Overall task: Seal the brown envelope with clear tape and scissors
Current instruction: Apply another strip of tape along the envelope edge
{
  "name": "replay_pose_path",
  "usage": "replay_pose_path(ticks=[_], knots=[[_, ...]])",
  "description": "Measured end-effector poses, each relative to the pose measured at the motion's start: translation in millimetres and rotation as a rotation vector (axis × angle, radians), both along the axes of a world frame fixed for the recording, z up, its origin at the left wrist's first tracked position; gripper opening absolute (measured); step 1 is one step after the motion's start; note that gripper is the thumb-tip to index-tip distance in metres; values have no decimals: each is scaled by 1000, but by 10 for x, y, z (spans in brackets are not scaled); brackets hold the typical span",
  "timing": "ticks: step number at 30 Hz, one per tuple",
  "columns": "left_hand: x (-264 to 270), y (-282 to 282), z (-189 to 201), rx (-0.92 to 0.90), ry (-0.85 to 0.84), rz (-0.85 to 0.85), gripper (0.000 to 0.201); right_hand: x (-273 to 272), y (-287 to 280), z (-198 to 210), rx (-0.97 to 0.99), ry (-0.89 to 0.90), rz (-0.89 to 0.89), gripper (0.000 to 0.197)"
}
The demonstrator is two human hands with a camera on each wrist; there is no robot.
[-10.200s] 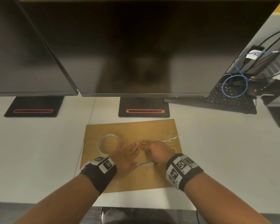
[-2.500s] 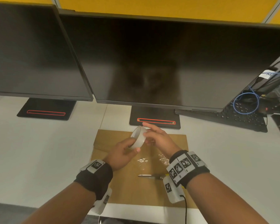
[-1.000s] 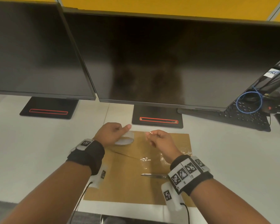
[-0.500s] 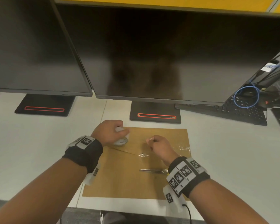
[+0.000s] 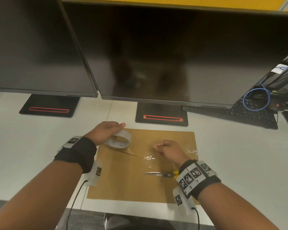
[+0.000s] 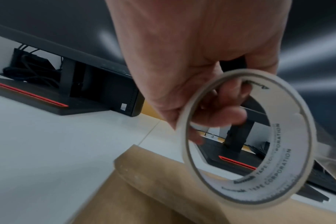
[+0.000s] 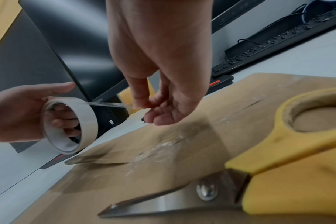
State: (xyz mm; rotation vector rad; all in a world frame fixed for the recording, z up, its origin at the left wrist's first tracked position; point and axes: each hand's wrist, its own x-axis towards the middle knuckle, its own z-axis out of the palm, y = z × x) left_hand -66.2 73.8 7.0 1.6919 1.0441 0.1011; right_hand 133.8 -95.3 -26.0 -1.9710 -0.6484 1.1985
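Tape roll (image 5: 119, 141) gripped in left hand (image 5: 105, 132), free end (image 7: 113, 104) pinched by right hand (image 7: 159, 97) fingers above envelope (image 5: 131, 183): risk of strip twisting, self-sticking (scissors (image 5: 161, 174) lying unheld).

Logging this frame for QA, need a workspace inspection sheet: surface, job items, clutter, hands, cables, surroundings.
Surface: pale desk, seam between two tops.
Job's things: brown envelope flat on desk, flap edge lifted at left; tape roll held above its far left corner; clear strip pulled from roll; yellow-handled scissors lying on envelope, blades closed.
Clutter: crumpled clear tape bits stuck on envelope.
Hands: left hand grips the roll, fingers through its core; right hand pinches the strip's end.
Cables: blue coiled cable on keyboard; wrist camera leads.
Surroundings: two dark monitors, black stands with red trim.
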Motion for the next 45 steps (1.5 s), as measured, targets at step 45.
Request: replay_pose_path(ticks=[45], knots=[[-347, 224, 126, 33, 37, 157, 45, -14, -81, -7, -48, 63, -124, 18]])
